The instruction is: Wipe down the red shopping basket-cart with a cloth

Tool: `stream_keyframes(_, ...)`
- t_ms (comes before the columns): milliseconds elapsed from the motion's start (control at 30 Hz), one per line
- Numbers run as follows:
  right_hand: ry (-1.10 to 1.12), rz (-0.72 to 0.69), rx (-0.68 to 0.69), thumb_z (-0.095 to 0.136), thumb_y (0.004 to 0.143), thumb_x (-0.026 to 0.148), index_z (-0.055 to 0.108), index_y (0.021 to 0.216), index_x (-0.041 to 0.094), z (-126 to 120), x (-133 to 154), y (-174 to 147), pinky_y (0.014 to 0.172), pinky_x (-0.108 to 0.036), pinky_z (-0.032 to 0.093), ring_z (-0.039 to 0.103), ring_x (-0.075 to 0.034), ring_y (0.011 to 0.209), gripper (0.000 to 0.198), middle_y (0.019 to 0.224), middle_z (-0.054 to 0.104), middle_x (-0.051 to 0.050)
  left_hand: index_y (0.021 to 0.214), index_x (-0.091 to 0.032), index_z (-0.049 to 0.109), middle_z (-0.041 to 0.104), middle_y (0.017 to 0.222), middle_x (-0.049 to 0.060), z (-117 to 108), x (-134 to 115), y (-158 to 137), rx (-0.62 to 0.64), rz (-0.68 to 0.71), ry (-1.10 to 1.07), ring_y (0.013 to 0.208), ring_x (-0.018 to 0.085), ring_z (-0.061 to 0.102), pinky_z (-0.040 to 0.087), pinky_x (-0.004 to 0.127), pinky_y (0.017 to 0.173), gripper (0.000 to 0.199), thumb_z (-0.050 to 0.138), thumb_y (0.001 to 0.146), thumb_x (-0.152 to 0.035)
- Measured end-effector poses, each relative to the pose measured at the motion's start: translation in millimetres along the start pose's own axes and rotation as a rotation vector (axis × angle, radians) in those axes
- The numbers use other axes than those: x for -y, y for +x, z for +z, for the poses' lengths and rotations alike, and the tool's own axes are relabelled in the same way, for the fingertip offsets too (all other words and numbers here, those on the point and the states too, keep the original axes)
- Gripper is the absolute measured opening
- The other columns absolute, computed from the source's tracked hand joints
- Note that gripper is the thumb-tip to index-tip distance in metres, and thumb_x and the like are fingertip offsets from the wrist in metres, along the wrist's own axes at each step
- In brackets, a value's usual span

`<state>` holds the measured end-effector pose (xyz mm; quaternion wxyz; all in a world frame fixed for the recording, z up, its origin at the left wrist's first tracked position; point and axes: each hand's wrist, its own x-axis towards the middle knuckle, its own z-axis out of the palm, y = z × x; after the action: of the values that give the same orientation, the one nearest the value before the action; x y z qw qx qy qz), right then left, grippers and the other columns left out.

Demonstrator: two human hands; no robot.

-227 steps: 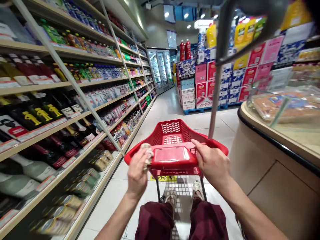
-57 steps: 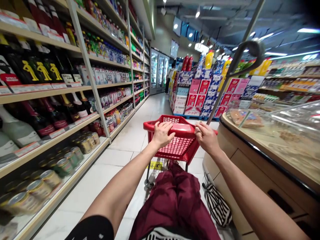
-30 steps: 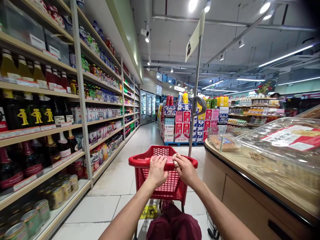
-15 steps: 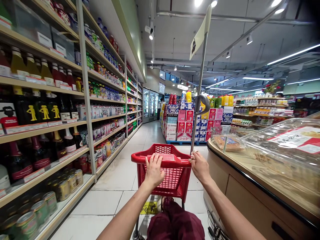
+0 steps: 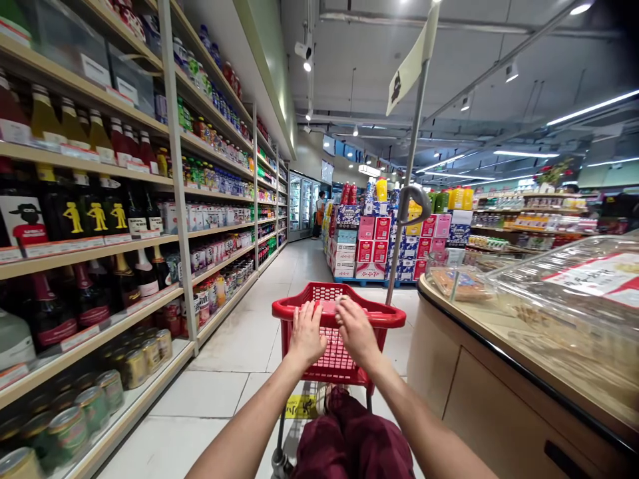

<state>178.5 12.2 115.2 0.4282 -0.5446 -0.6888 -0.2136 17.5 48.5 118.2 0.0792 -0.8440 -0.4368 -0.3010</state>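
Fingers (image 5: 310,313) of two hands, one red cart (image 5: 339,346)

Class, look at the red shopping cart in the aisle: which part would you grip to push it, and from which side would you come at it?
Grip the red shopping cart by the thick rolled bar along its near rim, from behind, palms down. That bar runs crosswise toward the person, where the left hand and right hand rest.
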Motion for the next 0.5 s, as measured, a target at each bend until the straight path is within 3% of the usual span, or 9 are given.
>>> stream_keyframes(67, 0.019, -0.092, 0.03, 0.039, 0.077, 0.013, 0.055, 0.114, 0.016, 0, 4, 1, 0.104, -0.04, 0.031, 0.037, -0.02, 0.122, 0.04, 0.124, 0.051, -0.008, 0.129, -0.012, 0.033, 0.034, 0.138, 0.013, 1, 0, -1, 0.001, 0.017, 0.001, 0.129, 0.025, 0.024, 0.013, 0.047, 0.107, 0.065, 0.048, 0.066, -0.018)
stream_keyframes(100, 0.01, -0.06, 0.02, 0.039, 0.077, 0.013, 0.055, 0.114, 0.016, -3, 0, 0, 0.103, -0.041, 0.032, 0.039, -0.02, 0.121, 0.04, 0.123, 0.051, -0.008, 0.129, -0.012, 0.033, 0.034, 0.138, 0.013, 1, -1, -2, -0.002, 0.027, -0.001, 0.13, 0.025, 0.023, 0.013, 0.047, 0.107, 0.065, 0.047, 0.066, -0.017)
stream_keyframes(200, -0.046, 0.203, -0.067, 0.038, 0.077, 0.015, 0.056, 0.112, 0.012, -12, -20, -2, 0.098, -0.044, 0.036, 0.045, -0.023, 0.114, 0.039, 0.117, 0.054, -0.013, 0.13, -0.013, 0.033, 0.032, 0.139, 0.011, 0, -2, -3, -0.009, 0.05, -0.011, 0.13, 0.024, 0.021, 0.013, 0.045, 0.108, 0.066, 0.047, 0.065, -0.016)
stream_keyframes(267, -0.052, 0.286, -0.086, 0.037, 0.078, 0.016, 0.057, 0.111, 0.011, -12, -22, -1, 0.097, -0.045, 0.037, 0.046, -0.025, 0.113, 0.038, 0.116, 0.055, -0.015, 0.13, -0.012, 0.032, 0.031, 0.14, 0.011, 0, -4, -3, -0.007, 0.046, -0.01, 0.131, 0.024, 0.02, 0.013, 0.046, 0.108, 0.067, 0.047, 0.065, -0.016)
stream_keyframes(433, 0.034, -0.019, 0.045, 0.039, 0.079, 0.017, 0.056, 0.114, 0.016, -1, -3, 7, 0.103, -0.04, 0.032, 0.039, -0.021, 0.121, 0.038, 0.124, 0.052, -0.009, 0.132, -0.011, 0.03, 0.032, 0.139, 0.012, -4, 0, -3, 0.048, 0.072, 0.025, 0.131, 0.023, 0.02, 0.012, 0.046, 0.108, 0.067, 0.046, 0.067, -0.018)
stream_keyframes(500, 0.016, 0.055, 0.033, 0.039, 0.079, 0.017, 0.057, 0.113, 0.014, -5, -10, 8, 0.101, -0.041, 0.033, 0.042, -0.021, 0.118, 0.038, 0.121, 0.054, -0.01, 0.13, -0.009, 0.032, 0.035, 0.138, 0.013, -5, 5, -4, 0.021, 0.031, 0.044, 0.131, 0.024, 0.021, 0.012, 0.046, 0.108, 0.065, 0.045, 0.067, -0.016)
